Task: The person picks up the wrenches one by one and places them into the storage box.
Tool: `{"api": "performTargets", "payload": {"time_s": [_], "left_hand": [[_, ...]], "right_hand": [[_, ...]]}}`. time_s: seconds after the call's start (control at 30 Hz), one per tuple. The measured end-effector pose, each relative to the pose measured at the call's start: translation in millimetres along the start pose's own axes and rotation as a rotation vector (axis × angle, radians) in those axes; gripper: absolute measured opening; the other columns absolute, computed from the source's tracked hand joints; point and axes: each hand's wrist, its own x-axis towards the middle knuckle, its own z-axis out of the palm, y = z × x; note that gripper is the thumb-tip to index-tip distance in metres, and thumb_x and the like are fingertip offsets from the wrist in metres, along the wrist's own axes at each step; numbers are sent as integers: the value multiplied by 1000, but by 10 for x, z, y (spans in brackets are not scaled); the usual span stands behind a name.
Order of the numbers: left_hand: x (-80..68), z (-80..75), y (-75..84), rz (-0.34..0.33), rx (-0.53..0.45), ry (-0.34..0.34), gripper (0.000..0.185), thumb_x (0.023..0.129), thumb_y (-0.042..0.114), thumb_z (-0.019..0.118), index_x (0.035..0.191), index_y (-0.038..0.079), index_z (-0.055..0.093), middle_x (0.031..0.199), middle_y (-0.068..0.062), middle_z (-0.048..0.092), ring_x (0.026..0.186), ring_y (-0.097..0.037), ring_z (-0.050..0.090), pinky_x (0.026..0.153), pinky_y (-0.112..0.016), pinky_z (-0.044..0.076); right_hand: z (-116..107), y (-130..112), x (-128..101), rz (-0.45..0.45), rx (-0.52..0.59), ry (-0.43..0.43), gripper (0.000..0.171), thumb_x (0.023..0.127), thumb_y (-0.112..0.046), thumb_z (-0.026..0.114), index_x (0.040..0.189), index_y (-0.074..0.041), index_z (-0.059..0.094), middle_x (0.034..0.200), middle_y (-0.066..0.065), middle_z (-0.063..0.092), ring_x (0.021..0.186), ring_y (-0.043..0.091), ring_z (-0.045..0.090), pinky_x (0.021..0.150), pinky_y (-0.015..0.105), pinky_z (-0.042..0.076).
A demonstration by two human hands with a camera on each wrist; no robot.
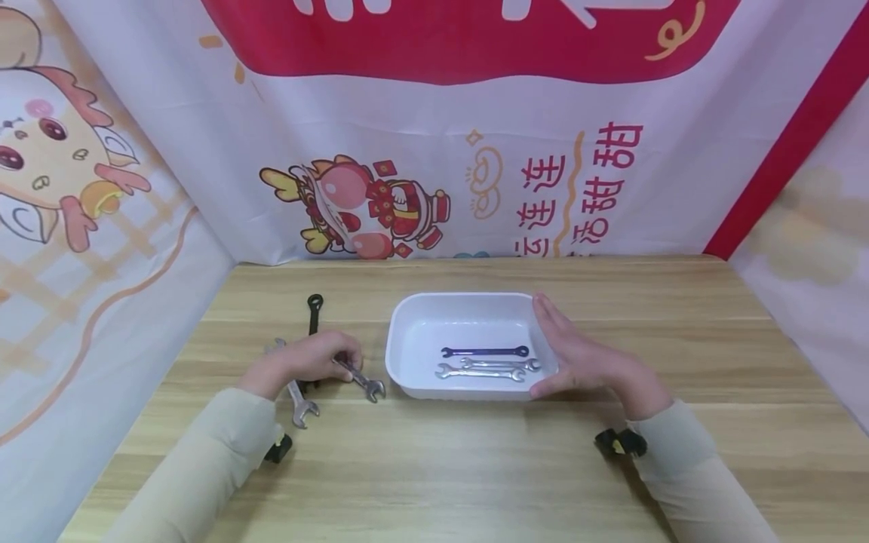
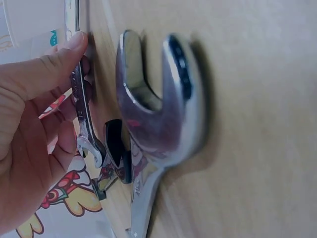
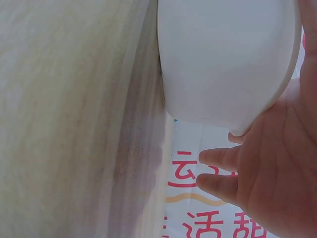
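Three wrenches (image 1: 485, 363) lie in the white tray (image 1: 407, 332). The left hand (image 1: 315, 360) pinches a small wrench (image 1: 361, 378) on the table (image 1: 475, 467), left of the tray. The right hand (image 1: 577, 354), fingers straight, rests against the tray's right side.

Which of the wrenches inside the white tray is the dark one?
The rearmost wrench in the white tray: it is dark blue, while the two nearer ones are shiny silver.
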Motion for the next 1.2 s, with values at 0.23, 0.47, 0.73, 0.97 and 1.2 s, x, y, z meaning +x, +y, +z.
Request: {"api": "performTargets", "payload": {"time_s": [0.23, 0.47, 0.73, 0.97, 1.2], "left_hand": [[-23, -8, -11, -8, -52, -16, 11, 82, 7, 75, 84, 16, 69, 83, 7, 67, 80, -8, 59, 78, -26, 51], [-99, -11, -26, 1, -82, -16, 10, 83, 9, 76, 85, 17, 71, 83, 7, 68, 77, -7, 59, 74, -22, 53], [-185, -60, -20, 13, -85, -2, 8, 83, 9, 75, 87, 15, 72, 84, 7, 69, 76, -6, 59, 73, -22, 53], [-251, -114, -25, 12, -69, 26, 8, 85, 9, 74, 89, 15, 73, 83, 7, 69, 76, -7, 59, 73, -23, 53], [-337, -220, 1, 19, -67, 61, 6, 86, 8, 73, 90, 12, 73, 85, 4, 68, 76, -9, 58, 71, -23, 52]], "right_hand": [[16, 0, 3, -1, -5, -3, 148, 66, -56, 86, 156, -7, -21, 164, 12, -26, 153, 37, -14, 123, 58, 7], [33, -6, 14, -6, -3, -6, 147, 67, -56, 86, 156, -8, -21, 164, 11, -25, 154, 37, -14, 123, 57, 7], [22, 4, 10, -3, 7, 1, 146, 68, -54, 86, 156, -8, -21, 164, 11, -25, 153, 38, -14, 123, 58, 7], [13, -1, 8, 6, 15, 2, 145, 69, -50, 87, 156, -6, -21, 164, 12, -26, 153, 38, -14, 123, 58, 7], [6, -2, 5, 11, 30, 5, 146, 68, -49, 88, 156, -7, -21, 164, 11, -26, 153, 37, -15, 122, 59, 7]]}}
